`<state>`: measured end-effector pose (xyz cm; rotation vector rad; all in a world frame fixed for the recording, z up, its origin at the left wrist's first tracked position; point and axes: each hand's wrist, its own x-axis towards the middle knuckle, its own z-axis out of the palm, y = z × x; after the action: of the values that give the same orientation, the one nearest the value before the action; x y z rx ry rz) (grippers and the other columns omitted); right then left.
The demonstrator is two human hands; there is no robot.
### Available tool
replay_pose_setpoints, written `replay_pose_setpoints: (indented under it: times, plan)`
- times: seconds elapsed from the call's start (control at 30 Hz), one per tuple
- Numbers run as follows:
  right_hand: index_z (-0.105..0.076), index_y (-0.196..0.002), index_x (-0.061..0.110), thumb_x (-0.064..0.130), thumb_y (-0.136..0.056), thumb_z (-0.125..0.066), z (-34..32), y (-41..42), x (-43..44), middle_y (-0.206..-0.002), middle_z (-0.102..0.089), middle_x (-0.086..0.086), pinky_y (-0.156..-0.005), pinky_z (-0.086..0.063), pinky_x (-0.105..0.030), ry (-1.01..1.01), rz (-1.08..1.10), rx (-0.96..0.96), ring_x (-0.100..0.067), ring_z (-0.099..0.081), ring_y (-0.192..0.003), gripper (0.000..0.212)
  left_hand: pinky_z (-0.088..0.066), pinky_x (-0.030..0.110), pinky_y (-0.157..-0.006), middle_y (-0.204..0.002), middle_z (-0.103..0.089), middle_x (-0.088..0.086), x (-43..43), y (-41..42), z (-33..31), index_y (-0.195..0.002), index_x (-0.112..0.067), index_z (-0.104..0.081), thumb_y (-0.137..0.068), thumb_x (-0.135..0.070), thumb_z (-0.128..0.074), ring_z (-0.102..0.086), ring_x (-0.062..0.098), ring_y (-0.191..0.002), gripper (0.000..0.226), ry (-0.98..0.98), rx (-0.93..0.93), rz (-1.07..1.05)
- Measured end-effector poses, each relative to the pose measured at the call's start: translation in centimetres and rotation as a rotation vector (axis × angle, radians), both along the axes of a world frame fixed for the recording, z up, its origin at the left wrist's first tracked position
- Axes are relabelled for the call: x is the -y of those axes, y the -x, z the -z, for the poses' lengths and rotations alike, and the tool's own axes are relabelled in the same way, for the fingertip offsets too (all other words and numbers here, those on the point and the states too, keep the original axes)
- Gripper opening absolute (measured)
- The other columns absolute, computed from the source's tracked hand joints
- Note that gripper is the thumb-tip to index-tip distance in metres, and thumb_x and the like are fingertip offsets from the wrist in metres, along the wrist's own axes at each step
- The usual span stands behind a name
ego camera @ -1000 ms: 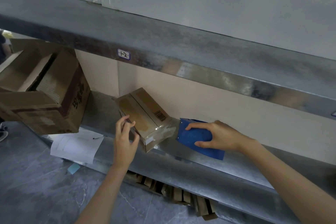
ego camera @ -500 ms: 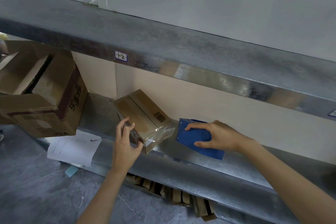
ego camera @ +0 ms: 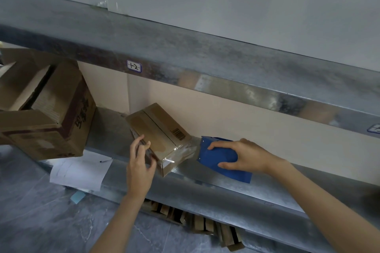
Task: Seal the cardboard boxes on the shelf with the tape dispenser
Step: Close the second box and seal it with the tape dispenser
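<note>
A small closed cardboard box with a barcode lies tilted on the metal shelf. My left hand holds its near left end, fingers and thumb curled round the edge. My right hand grips the blue tape dispenser just right of the box. A strip of clear tape runs from the dispenser onto the box's right end face.
A larger open cardboard box stands on the shelf at the left, overhanging a white sheet of paper. The upper metal shelf hangs low above. Flat cardboard pieces lie below the shelf on the grey floor.
My left hand has closed onto the small box's near end and the box has shifted slightly. My right hand with the dispenser has stayed in place.
</note>
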<state>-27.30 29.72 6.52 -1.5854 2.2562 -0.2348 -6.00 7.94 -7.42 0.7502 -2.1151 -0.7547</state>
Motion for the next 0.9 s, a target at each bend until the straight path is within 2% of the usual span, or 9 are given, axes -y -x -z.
replay_pose_setpoints:
  times: [0.07,0.2,0.27,0.33,0.43,0.53,0.67,0.8,0.9]
  plan:
    - [-0.045,-0.131,0.057,0.047,-0.090,-0.064,0.0,0.0,0.0,-0.049,-0.035,0.000,-0.052,-0.035,-0.024,0.001,-0.003,-0.001,-0.014,-0.037,-0.046,0.046,-0.060,0.029,-0.079,-0.150,-0.038,0.006,0.1,-0.3,0.0,-0.115,-0.013,-0.054,-0.073,0.000,-0.083,-0.057,0.021,-0.117,0.053,-0.014,0.014,0.028]
    - [-0.044,-0.130,0.058,0.048,-0.090,-0.063,-0.1,0.0,0.0,-0.048,-0.037,0.002,-0.051,-0.033,-0.021,0.004,0.002,-0.009,-0.012,-0.040,-0.046,0.046,-0.059,0.022,-0.072,-0.157,-0.027,0.003,-0.1,-0.7,-0.1,-0.125,-0.012,-0.046,-0.068,-0.010,-0.089,-0.045,0.008,-0.119,0.071,-0.045,0.070,0.063]
    - [-0.044,-0.130,0.058,0.049,-0.089,-0.063,-0.3,0.0,0.0,-0.047,-0.042,0.005,-0.050,-0.033,-0.020,0.006,-0.002,-0.016,-0.012,-0.041,-0.047,0.046,-0.059,0.025,-0.077,-0.161,-0.017,0.000,-0.2,-0.8,0.3,-0.133,-0.011,-0.039,-0.067,-0.015,-0.089,-0.040,0.009,-0.125,0.083,-0.051,0.104,0.087]
    - [-0.044,-0.130,0.058,0.049,-0.090,-0.063,-0.4,-0.1,0.0,-0.051,-0.047,0.013,-0.050,-0.033,-0.020,0.003,-0.017,-0.032,-0.011,-0.043,-0.049,0.046,-0.059,0.033,-0.085,-0.164,-0.007,-0.003,-0.3,-1.0,0.6,-0.141,-0.015,-0.029,-0.068,-0.021,-0.090,-0.036,0.012,-0.133,0.095,-0.050,0.120,0.110]
    - [-0.044,-0.130,0.057,0.048,-0.090,-0.063,-0.6,-0.1,0.0,-0.051,-0.046,0.015,-0.051,-0.033,-0.021,0.013,-0.025,-0.042,-0.012,-0.041,-0.048,0.046,-0.053,0.038,-0.092,-0.165,-0.002,-0.007,-0.8,-0.8,0.7,-0.147,-0.018,-0.022,-0.069,-0.039,-0.088,-0.031,0.019,-0.143,0.104,-0.057,0.120,0.115]
    - [-0.044,-0.129,0.058,0.049,-0.090,-0.063,-0.8,-0.3,0.0,-0.048,-0.044,0.008,-0.051,-0.034,-0.020,0.033,-0.029,-0.045,-0.013,-0.041,-0.047,0.045,-0.050,0.037,-0.091,-0.164,-0.010,-0.002,-1.7,-0.2,0.2,-0.146,-0.022,-0.029,-0.068,-0.049,-0.086,-0.031,0.025,-0.144,0.100,-0.057,0.091,0.058]
    - [-0.043,-0.128,0.060,0.050,-0.089,-0.063,-1.3,-0.6,-0.4,-0.047,-0.033,-0.001,-0.050,-0.033,-0.020,0.050,-0.025,-0.076,-0.014,-0.040,-0.047,0.045,-0.047,0.031,-0.095,-0.163,-0.018,-0.004,-1.7,-0.1,0.0,-0.137,-0.020,-0.048,-0.072,-0.040,-0.083,-0.036,0.020,-0.142,0.076,-0.068,0.032,0.052]
    - [-0.044,-0.131,0.057,0.050,-0.090,-0.063,-1.7,-1.3,-0.5,-0.047,-0.032,-0.003,-0.052,-0.035,-0.020,0.057,-0.093,-0.083,-0.015,-0.041,-0.049,0.046,-0.043,0.028,-0.101,-0.162,-0.022,-0.009,-0.1,-2.0,-0.1,-0.135,-0.020,-0.051,-0.070,-0.035,-0.085,-0.032,0.007,-0.140,0.074,-0.054,0.034,0.116]
    - [-0.044,-0.133,0.054,0.051,-0.091,-0.061,-1.4,-2.3,0.0,-0.052,-0.041,-0.005,-0.058,-0.039,-0.021,0.065,-0.177,-0.077,-0.013,-0.046,-0.054,0.046,-0.042,0.032,-0.106,-0.162,-0.023,-0.014,2.0,-3.6,-0.5,-0.137,-0.024,-0.049,-0.070,-0.033,-0.084,-0.034,0.004,-0.140,0.076,-0.079,0.059,0.196]
